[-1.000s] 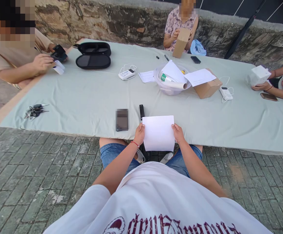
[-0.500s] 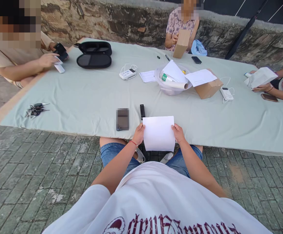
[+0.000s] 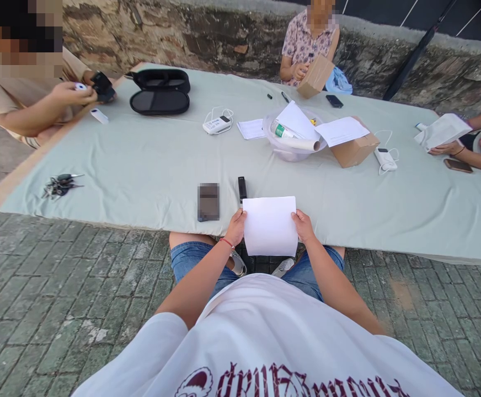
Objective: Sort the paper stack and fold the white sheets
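Observation:
A white sheet of paper hangs over the near edge of the cloth-covered table, held up at both sides. My left hand pinches its left edge, thumb on top. On the opposite edge, my right hand grips the paper the same way. The side facing me looks blank, and the lower edge curls slightly. Just beyond the sheet's top left corner lies a small black object, partly behind the paper. A dark rectangular item, blurred out, rests to the left of it.
The table carries keys, an open black case, white power banks with cables, a bowl of papers, and a cardboard box. Several people sit around it, one holding another carton.
My hands and the paper stay put. Across the table, a person has tilted a carton over. The person at left has raised a hand, leaving a small white item on the cloth.

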Tool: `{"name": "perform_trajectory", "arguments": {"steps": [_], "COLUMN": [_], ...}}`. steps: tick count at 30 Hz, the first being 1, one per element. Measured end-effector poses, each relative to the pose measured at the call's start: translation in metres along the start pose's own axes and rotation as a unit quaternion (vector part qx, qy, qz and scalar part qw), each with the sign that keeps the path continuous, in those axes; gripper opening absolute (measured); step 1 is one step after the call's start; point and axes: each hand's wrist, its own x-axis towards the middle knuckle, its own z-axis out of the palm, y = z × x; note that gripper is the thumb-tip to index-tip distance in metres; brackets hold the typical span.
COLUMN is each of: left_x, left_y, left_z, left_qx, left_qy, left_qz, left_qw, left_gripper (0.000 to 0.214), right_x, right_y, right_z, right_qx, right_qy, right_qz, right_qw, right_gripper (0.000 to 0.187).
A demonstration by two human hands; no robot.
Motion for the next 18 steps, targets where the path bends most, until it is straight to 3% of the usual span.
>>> {"name": "perform_trajectory", "arguments": {"steps": [4, 10, 18], "left_x": [0.0016, -0.0001, -0.0028], "left_y": [-0.0045, -0.0036, 0.0018], "left_z": [0.0009, 0.0064, 0.009], "left_qx": [0.072, 0.139, 0.131], "left_qy": [0.032, 0.033, 0.033], "left_qz": [0.045, 0.108, 0.099], "left_qw": [0.996, 0.984, 0.986], "left_gripper": [0.032, 0.033, 0.03], "right_x": [-0.0005, -0.002, -0.0029], "right_y": [-0.0006, -0.0034, -0.0069], "right_z": [0.0002, 0.002, 0.0043], "right_qx": [-0.007, -0.025, -0.025], "right_qy": [0.003, 0.022, 0.033], "right_qz": [-0.001, -0.008, -0.006], "right_qw": [1.0, 0.999, 0.999], "right_gripper": [0.038, 0.044, 0.045]}}
